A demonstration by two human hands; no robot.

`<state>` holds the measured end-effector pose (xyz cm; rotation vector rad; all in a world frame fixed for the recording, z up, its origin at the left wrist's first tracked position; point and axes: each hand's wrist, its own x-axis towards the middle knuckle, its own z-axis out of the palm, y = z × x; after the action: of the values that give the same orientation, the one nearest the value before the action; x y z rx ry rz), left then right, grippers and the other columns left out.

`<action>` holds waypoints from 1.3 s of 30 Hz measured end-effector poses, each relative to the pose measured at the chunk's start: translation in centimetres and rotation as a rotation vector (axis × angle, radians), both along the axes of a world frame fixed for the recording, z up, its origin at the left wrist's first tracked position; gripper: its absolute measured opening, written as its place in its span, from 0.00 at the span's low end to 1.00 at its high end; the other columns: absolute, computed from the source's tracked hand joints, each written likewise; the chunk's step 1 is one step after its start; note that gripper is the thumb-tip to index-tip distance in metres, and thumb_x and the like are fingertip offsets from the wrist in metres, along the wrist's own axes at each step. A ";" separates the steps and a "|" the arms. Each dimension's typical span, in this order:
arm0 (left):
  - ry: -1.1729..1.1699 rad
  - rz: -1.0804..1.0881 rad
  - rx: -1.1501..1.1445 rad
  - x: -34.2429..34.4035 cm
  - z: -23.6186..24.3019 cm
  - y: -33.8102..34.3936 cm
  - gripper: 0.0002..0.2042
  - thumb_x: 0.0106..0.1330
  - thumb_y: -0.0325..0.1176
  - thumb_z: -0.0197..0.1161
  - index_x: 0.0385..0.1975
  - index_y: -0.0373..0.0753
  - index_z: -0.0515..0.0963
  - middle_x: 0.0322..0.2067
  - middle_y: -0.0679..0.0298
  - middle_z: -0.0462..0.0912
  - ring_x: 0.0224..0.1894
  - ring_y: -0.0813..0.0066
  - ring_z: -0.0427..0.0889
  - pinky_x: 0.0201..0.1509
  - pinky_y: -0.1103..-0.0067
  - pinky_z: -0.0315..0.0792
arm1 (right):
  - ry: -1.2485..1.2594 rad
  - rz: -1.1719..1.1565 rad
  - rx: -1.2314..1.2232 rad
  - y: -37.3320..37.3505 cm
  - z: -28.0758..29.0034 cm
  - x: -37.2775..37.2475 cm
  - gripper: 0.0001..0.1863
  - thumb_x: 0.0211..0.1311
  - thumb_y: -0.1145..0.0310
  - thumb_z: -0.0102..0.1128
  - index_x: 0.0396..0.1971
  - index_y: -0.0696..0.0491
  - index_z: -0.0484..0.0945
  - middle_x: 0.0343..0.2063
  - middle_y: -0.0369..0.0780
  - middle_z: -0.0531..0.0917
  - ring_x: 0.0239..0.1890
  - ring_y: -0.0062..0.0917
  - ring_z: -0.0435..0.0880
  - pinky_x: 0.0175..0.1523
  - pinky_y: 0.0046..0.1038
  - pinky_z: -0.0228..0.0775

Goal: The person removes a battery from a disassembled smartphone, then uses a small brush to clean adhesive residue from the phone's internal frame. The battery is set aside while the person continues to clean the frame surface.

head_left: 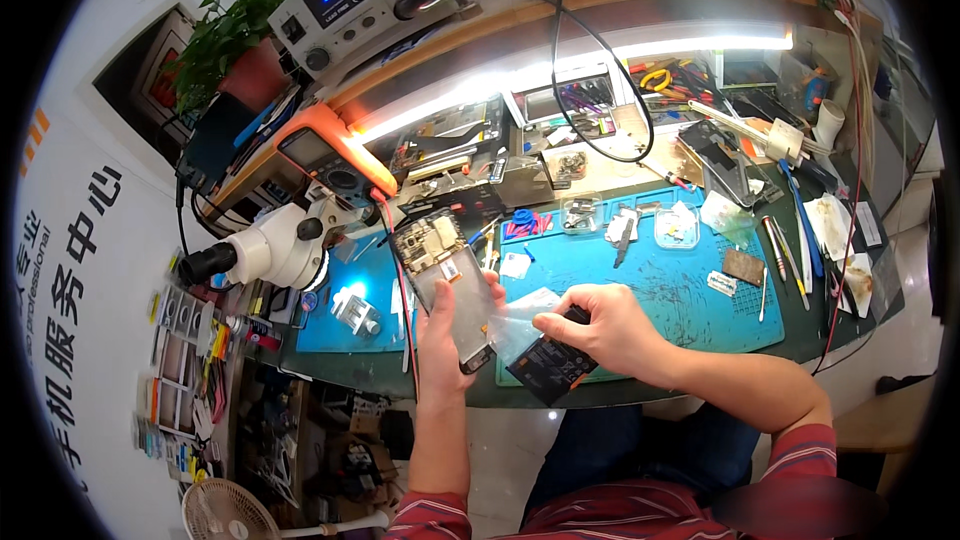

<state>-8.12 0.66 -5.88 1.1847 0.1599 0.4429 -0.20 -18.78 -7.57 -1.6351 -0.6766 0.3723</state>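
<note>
My left hand (436,345) is closed around an opened phone (466,318), thumb along its left edge and fingertips at the right. The phone is tilted upright, its circuit board bare at the top and a grey empty-looking bay below. In my right hand (622,332) is a black phone battery (547,370), gripped near its upper right corner. A clear plastic film (520,325) spreads from my right thumb and fingers toward the phone, partly over the battery. Whether the film touches the phone I cannot tell. Both items are above the bench's front edge.
A blue work mat (660,290) carries small clear boxes, a razor blade (722,283) and a brown block (743,266). A microscope (270,255) and an orange multimeter (335,155) stand left. Screwdrivers and tweezers lie right. A black cable (645,120) loops overhead.
</note>
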 end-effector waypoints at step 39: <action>0.103 -0.097 0.145 -2.5 2.2 1.0 0.26 0.77 0.53 0.54 0.52 0.31 0.74 0.42 0.54 0.84 0.42 0.65 0.87 0.44 0.69 0.84 | -0.102 0.226 -0.287 -1.5 2.9 2.4 0.24 0.60 0.48 0.70 0.29 0.59 0.86 0.20 0.45 0.83 0.24 0.29 0.83 0.33 0.32 0.74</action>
<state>-10.61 1.64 -3.68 1.3522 0.1606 0.3125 2.15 -20.32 -4.64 -1.8634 -0.9228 0.5733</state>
